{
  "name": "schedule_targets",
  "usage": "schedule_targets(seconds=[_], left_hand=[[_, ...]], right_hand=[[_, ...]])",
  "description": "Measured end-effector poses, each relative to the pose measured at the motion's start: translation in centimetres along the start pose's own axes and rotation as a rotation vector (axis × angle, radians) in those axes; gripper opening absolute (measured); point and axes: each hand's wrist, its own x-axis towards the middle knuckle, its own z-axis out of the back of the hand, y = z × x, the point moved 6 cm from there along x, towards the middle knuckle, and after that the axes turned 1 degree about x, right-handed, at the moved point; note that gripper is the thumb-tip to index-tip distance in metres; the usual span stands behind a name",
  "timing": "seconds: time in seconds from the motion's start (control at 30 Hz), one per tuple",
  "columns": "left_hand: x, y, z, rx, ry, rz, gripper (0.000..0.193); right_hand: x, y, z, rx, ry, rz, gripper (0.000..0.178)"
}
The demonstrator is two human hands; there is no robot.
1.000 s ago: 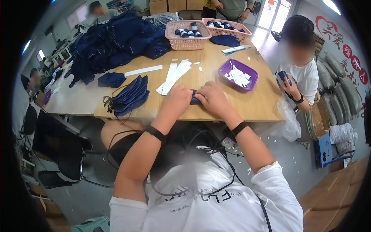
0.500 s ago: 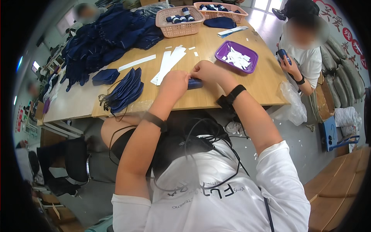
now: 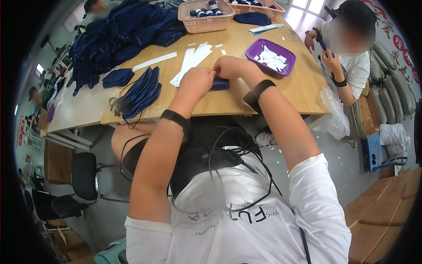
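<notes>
Right hand [image 3: 234, 67] now leaves the end of blue roll [image 3: 221, 85], meets left hand [image 3: 197, 82]: fingertip work; what they hold, I cannot tell.

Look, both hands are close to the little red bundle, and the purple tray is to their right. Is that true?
Not quite: the bundle is dark blue, not red, as the head view shows. The left hand and right hand are close to it, with the purple tray to their right.
</notes>
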Motion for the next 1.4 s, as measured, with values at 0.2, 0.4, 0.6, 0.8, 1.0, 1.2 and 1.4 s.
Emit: schedule_targets(seconds=[0.2,0.4,0.6,0.8,1.0,1.2,1.4], left_hand=[[1.3,1.1,-0.2,0.085,0.041,0.152,0.040],[-4.4,-2.3,1.2,0.147,-0.303,-0.230,0.021],[-8.2,-4.4,1.1,0.209,-0.342,-0.373,0.018],[-9.3,-3.9,1.4,0.057,-0.284,-0.372,0.041],[-8.7,-3.0,1.4,-0.065,-0.249,-0.393,0.040],[-6.6,-2.4,1.4,-0.108,-0.131,-0.477,0.022],[-5.0,-1.8,-0.1,-0.120,-0.167,-0.376,0.029]], right_hand=[[1.0,0.8,-0.3,-0.200,0.141,-0.153,0.030],[-3.2,2.5,-0.8,-0.034,-0.121,-0.085,0.026],[-3.2,0.1,-1.8,0.200,-0.168,-0.098,0.022],[-3.7,0.8,-2.1,0.201,-0.104,-0.070,0.026],[-4.1,1.0,-1.4,0.249,-0.016,-0.085,0.026],[-3.5,-0.8,-3.1,0.469,-0.149,-0.238,0.024],[-3.9,-1.4,-3.9,0.598,-0.204,-0.252,0.021]])
